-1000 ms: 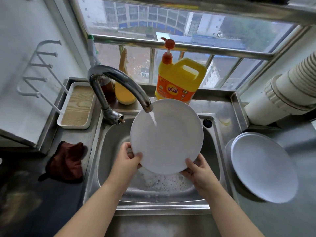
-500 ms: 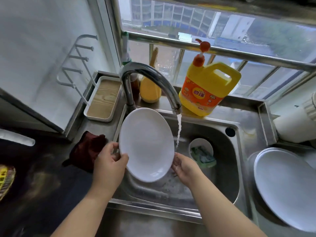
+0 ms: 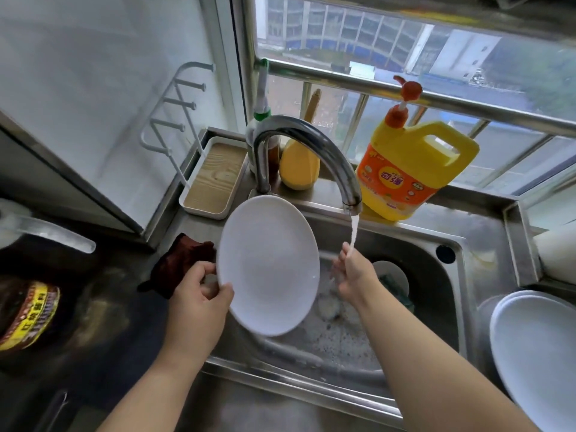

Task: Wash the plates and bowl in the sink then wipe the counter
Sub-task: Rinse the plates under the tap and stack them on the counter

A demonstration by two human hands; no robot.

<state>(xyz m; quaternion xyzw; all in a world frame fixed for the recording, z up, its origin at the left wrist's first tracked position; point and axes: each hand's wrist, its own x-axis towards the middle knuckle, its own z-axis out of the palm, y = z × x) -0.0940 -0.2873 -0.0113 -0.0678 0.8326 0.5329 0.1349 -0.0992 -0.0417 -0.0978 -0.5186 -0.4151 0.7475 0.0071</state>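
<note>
1. Head view: left hand [image 3: 194,304] in a firm grip on the lower left rim of a white plate [image 3: 268,265], thumb on the face, fingers curled behind.
2. Plate tilted up on edge, over the left part of the steel sink [image 3: 448,310], face turned toward the camera.
3. Right hand [image 3: 353,271] off the plate, just to its right, under the thin stream of water [image 3: 353,233] from the curved tap [image 3: 311,151]; fingers loose and relaxed, grasping nothing, water running over the fingertips.
4. Suds and foam on the sink floor below the plate.
5. Small white bowl [image 3: 391,275] in the sink behind the right hand, something green in or beside it, too hidden to name.
6. Stack of white plates [image 3: 536,353] on the bench at far right, beside the sink rim.
7. Dark red cloth [image 3: 177,263] on the bench left of the sink, just behind the left hand.
8. Yellow detergent jug [image 3: 414,169] with a red pump on the ledge behind the sink, right of the tap.
9. Yellow bottle [image 3: 299,165] and a white tray with a wooden insert [image 3: 213,177] on the ledge left of the tap.
10. White wall rack [image 3: 174,110] above the tray.
11. Dark bottle with a yellow label [image 3: 26,319] lying at far left.
</note>
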